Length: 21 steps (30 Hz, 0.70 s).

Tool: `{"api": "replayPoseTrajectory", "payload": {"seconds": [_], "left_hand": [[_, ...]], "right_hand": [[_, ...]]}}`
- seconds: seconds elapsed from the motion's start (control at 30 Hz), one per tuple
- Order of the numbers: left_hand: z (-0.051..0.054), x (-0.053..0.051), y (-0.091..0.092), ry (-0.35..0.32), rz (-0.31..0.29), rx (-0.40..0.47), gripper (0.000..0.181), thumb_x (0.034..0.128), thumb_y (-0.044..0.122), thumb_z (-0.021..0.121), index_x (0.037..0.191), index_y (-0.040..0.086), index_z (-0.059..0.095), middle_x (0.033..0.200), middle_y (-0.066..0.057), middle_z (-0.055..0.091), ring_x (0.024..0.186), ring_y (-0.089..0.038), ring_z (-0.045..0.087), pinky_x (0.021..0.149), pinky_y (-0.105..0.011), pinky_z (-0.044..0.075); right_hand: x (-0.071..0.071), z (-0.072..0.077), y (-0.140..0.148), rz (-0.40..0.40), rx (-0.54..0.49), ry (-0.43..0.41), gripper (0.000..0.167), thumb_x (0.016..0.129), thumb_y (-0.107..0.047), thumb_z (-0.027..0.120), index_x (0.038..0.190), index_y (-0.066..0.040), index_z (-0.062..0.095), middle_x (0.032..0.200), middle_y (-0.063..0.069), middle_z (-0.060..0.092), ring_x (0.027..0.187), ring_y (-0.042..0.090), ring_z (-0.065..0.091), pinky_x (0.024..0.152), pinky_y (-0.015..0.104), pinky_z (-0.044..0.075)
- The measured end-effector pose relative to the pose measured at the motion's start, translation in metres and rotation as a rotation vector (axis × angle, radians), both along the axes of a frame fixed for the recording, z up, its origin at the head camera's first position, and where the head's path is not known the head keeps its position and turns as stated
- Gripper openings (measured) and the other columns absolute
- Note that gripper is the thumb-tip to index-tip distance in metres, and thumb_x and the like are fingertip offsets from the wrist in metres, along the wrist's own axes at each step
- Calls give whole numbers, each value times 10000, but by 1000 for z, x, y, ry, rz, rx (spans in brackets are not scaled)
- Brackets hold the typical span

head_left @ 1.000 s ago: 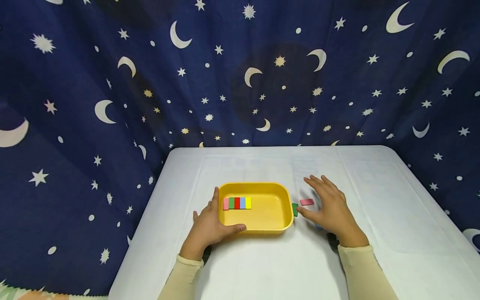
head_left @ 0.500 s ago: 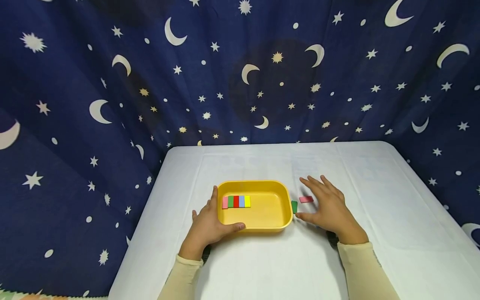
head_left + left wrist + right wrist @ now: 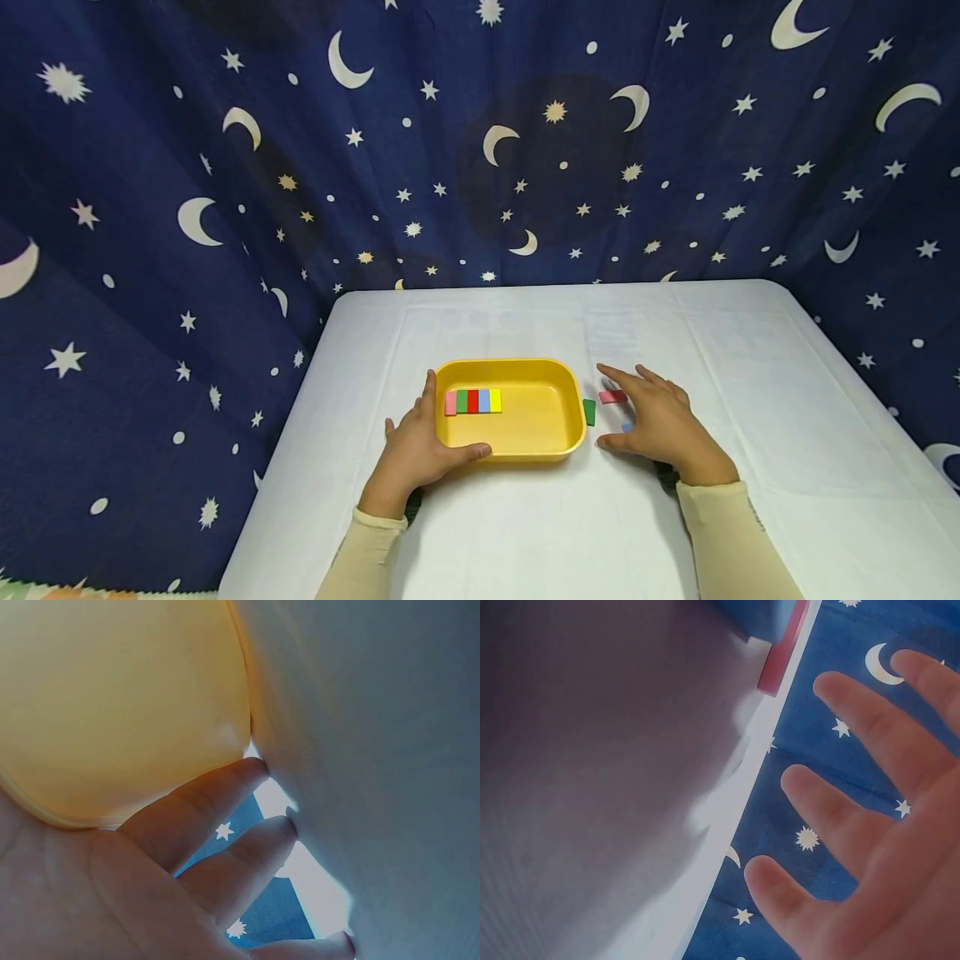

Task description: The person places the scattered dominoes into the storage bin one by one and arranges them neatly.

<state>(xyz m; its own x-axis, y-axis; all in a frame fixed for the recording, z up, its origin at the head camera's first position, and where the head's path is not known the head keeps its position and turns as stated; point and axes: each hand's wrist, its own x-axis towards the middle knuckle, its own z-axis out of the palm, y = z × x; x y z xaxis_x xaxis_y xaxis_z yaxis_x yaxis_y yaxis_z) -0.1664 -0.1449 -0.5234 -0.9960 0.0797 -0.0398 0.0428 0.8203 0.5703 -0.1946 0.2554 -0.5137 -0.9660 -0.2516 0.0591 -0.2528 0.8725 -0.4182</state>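
A yellow tray lies on the white table, with a row of pink, green, red, blue and yellow tiles in its left part. My left hand holds the tray's left end, thumb along the front wall and index finger at the left side. To the right, my right hand hovers with fingers spread and nothing in them. Near it are a green tile beside the tray's right wall, a pink tile, and a blue tile partly hidden by the hand. The right wrist view shows the blue tile before the pink tile.
The white-covered table extends around the tray on all sides. A dark blue curtain with moons and stars hangs behind it and along both sides.
My right thumb has drawn back a little from the green tile, and the index finger has dropped slightly towards the pink tile. Part of the blue tile now shows. My left hand stays at the tray.
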Motion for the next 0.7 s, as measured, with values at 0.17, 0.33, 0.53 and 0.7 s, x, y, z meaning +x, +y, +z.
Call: {"api": "replayPoseTrajectory", "payload": {"seconds": [0.17,0.33,0.53,0.7], "left_hand": [[-1,0,0,5,2,5,1576,537,1008,691,1710,260,-49,1632,-148,436,1445,-353,486,1152,-815,76],[-1,-1,0,10,7,9,1570,547,985,719,1713,251,-33,1638,-138,431,1435,-348,497,1149,-818,77],[-2,0,0,9,2,13,1564,547,1002,694,1710,263,-48,1627,-143,446,1435,-345,498,1147,-819,80],[-1,0,0,9,1,9,1563,545,1014,677,1709,267,-50,1628,-143,443,1436,-346,497,1147,-820,80]], "right_hand": [[0,-1,0,16,-5,8,1145,656,-493,1001,1624,-290,425,1493,71,616,1509,502,297,1133,774,144],[-1,-3,-3,67,-22,25,1006,713,-450,980,1575,-240,505,1383,13,697,1526,445,315,1159,741,149],[-1,-6,-4,60,3,16,974,729,-445,968,1567,-232,519,1374,29,702,1516,446,331,1165,734,159],[-2,-7,-4,62,-6,14,951,733,-440,970,1552,-225,537,1342,17,720,1512,438,342,1161,735,169]]}}
